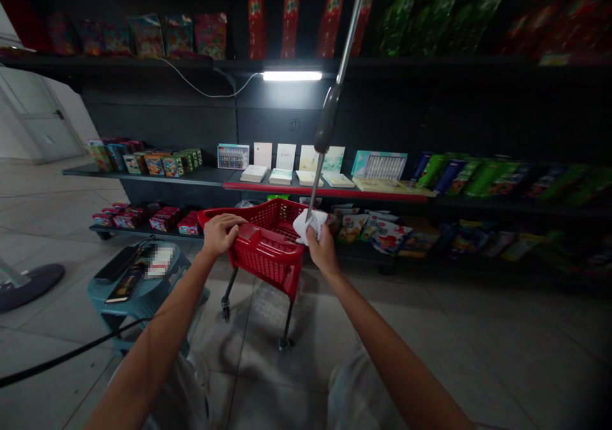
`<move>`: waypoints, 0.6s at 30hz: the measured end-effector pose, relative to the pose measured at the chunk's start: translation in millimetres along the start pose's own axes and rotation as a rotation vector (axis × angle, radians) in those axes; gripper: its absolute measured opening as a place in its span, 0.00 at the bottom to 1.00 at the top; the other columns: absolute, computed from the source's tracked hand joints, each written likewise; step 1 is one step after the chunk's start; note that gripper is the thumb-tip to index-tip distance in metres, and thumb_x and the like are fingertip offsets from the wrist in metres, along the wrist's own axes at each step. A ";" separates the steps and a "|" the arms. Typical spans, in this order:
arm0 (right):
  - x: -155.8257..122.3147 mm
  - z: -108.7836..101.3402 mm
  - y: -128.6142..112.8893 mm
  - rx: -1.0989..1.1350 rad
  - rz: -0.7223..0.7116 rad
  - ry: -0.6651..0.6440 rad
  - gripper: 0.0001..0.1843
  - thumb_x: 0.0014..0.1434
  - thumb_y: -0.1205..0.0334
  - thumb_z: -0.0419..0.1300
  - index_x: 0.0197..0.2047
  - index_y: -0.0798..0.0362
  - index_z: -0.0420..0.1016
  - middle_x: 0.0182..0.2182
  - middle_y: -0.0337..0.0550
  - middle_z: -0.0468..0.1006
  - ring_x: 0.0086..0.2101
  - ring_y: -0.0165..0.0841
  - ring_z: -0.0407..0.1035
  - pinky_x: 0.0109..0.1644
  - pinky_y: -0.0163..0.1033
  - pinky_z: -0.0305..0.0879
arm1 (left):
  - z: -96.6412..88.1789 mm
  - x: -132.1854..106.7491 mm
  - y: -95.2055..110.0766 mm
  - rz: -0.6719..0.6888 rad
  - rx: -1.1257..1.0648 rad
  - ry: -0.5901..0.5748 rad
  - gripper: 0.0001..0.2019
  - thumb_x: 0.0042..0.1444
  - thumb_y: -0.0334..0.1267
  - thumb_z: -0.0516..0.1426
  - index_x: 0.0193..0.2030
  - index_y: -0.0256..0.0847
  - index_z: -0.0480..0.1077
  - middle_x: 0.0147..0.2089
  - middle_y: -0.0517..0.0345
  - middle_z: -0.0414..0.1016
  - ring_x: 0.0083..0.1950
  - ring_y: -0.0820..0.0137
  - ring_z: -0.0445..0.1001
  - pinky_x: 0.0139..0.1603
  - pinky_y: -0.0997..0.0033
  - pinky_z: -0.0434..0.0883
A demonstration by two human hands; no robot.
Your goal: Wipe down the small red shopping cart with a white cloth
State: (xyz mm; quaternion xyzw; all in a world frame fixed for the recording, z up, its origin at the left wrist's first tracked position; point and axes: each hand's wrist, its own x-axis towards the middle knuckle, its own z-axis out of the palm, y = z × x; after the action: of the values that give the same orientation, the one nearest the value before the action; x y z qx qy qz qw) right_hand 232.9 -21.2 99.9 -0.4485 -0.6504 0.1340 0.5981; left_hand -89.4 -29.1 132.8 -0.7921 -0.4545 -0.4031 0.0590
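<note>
A small red plastic shopping cart (265, 261) on dark legs with casters stands before me. My left hand (220, 233) is closed over the near left corner of its rim. At the right side of the basket, my right hand (324, 248) is closed on a crumpled white cloth (308, 224). A slanting metal pole (351, 31) with a dark grip (327, 117) runs down from the top of the view to the cloth. Its lower end is hidden there, and I cannot tell whether it is fixed to the cart.
A blue-grey stool (102, 289) at left bears a black box, a dark packet and a blurred item. Behind the cart, dark shelves carry notebooks (280, 176), a red-edged ledge (287, 189), snack bags (382, 232) and bottles (290, 15). A black cable (71, 355) crosses at lower left.
</note>
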 end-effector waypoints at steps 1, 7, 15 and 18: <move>-5.2 1.0 1.5 -0.001 0.009 -0.028 0.25 0.66 0.46 0.52 0.59 0.53 0.68 0.47 0.55 0.80 0.47 0.45 0.76 0.54 0.51 0.73 | -1.1 0.2 -1.6 -0.006 0.009 0.009 0.22 0.66 0.44 0.47 0.48 0.42 0.82 0.52 0.54 0.84 0.57 0.62 0.78 0.65 0.57 0.70; -4.4 -0.5 -18.7 -0.027 0.000 -0.107 0.23 0.64 0.48 0.52 0.56 0.53 0.68 0.47 0.54 0.80 0.46 0.46 0.76 0.54 0.50 0.72 | -6.1 0.9 -7.1 -0.080 0.110 -0.029 0.23 0.67 0.39 0.45 0.54 0.39 0.79 0.58 0.52 0.81 0.66 0.61 0.71 0.74 0.51 0.62; 57.9 10.2 -76.8 0.199 -0.126 0.080 0.26 0.69 0.47 0.49 0.65 0.50 0.61 0.56 0.53 0.75 0.55 0.42 0.72 0.60 0.48 0.70 | -13.7 0.2 71.7 -0.236 0.046 0.145 0.18 0.67 0.39 0.50 0.57 0.40 0.74 0.59 0.49 0.77 0.63 0.60 0.73 0.67 0.56 0.68; 84.4 14.6 -92.4 0.286 -0.183 0.096 0.27 0.70 0.46 0.49 0.66 0.50 0.58 0.57 0.52 0.74 0.54 0.41 0.73 0.59 0.49 0.70 | 2.8 -4.9 106.6 -0.112 0.079 -0.006 0.17 0.70 0.43 0.48 0.49 0.42 0.78 0.50 0.52 0.82 0.53 0.63 0.77 0.64 0.56 0.68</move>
State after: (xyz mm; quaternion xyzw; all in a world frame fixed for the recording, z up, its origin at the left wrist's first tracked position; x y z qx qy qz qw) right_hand 190.6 -5.0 217.5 -0.3038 -0.6335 0.1486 0.6959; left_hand -7.2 -92.9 156.7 -0.7638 -0.5137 -0.3851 0.0661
